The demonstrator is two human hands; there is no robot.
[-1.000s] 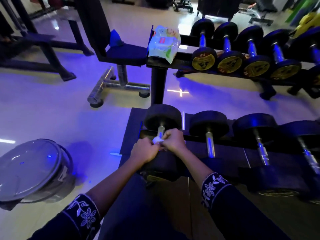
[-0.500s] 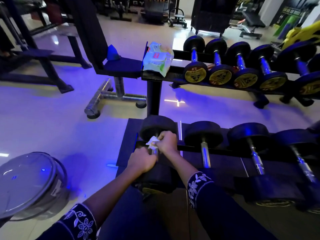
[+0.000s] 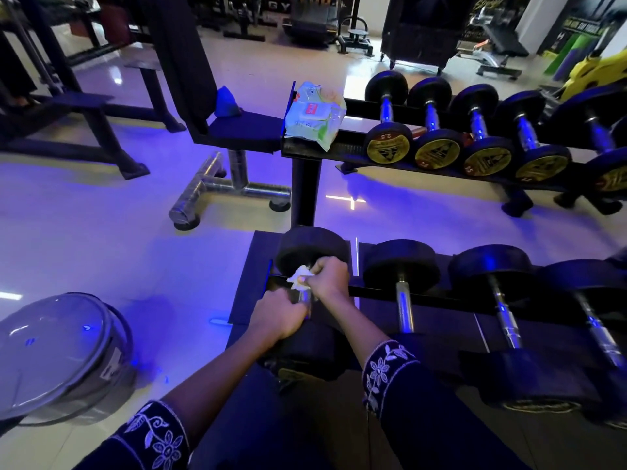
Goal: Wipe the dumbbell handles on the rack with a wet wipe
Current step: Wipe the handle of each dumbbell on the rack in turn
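Note:
The leftmost dumbbell (image 3: 312, 249) lies on the near black rack (image 3: 441, 295), its chrome handle mostly covered by my hands. My right hand (image 3: 327, 278) grips a crumpled white wet wipe (image 3: 298, 278) around the far end of that handle, just below the far weight head. My left hand (image 3: 278, 317) grips the near end of the same handle. Three more dumbbells lie to the right with bare handles, the closest being the second dumbbell (image 3: 402, 296).
A pack of wet wipes (image 3: 314, 115) sits on the left end of the far rack (image 3: 346, 150), beside a row of gold-capped dumbbells (image 3: 437, 150). A lidded bin (image 3: 57, 357) stands on the floor at lower left. A bench (image 3: 237, 130) stands behind the near rack.
My right hand with the wipe has slid along the handle toward the far weight head, apart from my left hand. The camera has tilted up slightly.

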